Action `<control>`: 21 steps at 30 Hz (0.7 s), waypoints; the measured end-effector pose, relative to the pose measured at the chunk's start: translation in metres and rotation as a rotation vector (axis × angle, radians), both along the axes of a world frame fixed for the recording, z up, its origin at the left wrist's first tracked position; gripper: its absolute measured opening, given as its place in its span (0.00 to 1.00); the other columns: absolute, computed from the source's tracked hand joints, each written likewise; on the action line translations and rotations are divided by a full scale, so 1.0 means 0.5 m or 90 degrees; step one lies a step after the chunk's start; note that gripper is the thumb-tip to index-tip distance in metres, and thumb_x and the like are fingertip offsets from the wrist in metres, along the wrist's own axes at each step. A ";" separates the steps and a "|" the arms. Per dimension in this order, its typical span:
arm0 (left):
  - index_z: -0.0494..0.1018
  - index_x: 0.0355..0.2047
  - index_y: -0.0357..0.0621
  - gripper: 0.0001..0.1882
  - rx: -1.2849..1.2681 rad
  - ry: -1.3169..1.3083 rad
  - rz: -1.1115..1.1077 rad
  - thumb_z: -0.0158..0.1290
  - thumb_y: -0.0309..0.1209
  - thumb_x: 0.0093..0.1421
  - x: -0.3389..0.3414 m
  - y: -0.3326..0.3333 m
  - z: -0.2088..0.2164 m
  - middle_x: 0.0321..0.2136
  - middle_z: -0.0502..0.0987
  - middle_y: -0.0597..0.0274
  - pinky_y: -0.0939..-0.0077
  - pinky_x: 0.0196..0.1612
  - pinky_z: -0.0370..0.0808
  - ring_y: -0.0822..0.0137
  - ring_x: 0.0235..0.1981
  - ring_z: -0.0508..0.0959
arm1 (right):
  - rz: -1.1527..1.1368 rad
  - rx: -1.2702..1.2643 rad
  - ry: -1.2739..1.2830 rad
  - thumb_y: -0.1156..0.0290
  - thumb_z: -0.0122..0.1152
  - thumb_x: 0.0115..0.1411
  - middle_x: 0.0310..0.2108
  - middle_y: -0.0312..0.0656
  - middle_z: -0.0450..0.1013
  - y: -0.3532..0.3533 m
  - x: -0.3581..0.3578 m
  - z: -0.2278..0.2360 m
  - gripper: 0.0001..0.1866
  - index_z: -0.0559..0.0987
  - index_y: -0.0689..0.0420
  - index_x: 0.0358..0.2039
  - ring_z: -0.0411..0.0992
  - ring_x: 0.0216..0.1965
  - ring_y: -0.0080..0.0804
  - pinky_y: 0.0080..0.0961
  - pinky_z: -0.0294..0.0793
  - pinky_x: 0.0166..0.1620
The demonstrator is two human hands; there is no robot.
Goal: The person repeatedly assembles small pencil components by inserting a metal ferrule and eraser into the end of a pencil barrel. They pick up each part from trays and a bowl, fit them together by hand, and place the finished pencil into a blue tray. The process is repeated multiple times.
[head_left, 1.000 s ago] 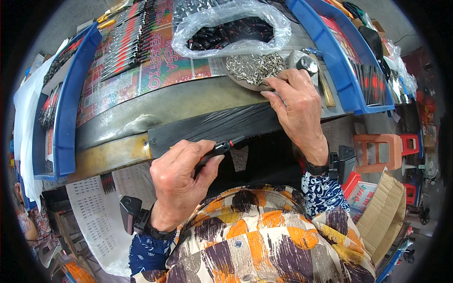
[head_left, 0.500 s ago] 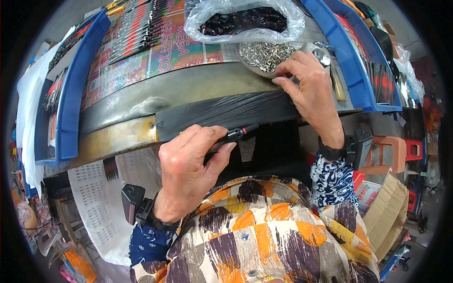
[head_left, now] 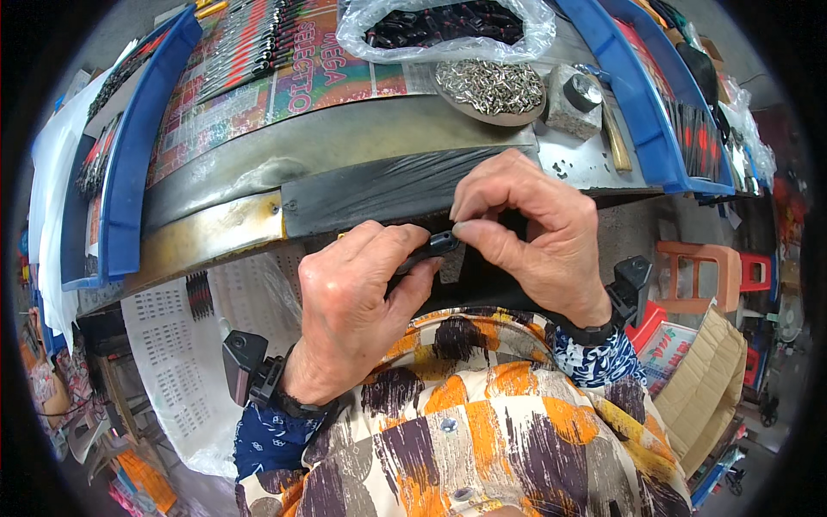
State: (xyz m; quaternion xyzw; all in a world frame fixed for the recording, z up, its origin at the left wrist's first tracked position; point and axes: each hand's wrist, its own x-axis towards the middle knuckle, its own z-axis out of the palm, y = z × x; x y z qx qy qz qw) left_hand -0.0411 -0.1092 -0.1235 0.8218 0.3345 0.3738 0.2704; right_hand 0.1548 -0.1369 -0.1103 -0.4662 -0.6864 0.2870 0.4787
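My left hand (head_left: 357, 289) is closed around a small black handle-like piece (head_left: 441, 242), held just in front of the bench edge. My right hand (head_left: 538, 233) has its thumb and forefinger pinched together at the outer end of that piece. Anything between those fingertips is too small to make out. Beyond my hands, a round dish (head_left: 472, 112) carries a heap of small silver metal pins (head_left: 491, 84). Behind it, a clear plastic bag (head_left: 355, 52) lies open around many black parts with red touches (head_left: 444, 33).
A grey block (head_left: 568, 119) with a black round piece on top stands right of the dish, near a wooden handle (head_left: 617, 145). Blue trays flank the bench, left (head_left: 125, 198) and right (head_left: 633, 95). Red-and-black slim tools (head_left: 250, 47) lie in a row on printed sheeting.
My right hand has come from the pin dish down to the end of the black piece in my left hand. The grey block by the dish is now uncovered.
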 end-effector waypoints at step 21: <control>0.75 0.34 0.40 0.15 0.077 0.015 -0.005 0.62 0.21 0.44 -0.003 -0.013 -0.008 0.23 0.73 0.58 0.67 0.25 0.71 0.58 0.22 0.75 | -0.014 0.099 -0.109 0.77 0.65 0.53 0.29 0.42 0.74 -0.012 -0.012 -0.021 0.06 0.77 0.63 0.31 0.72 0.31 0.32 0.24 0.71 0.36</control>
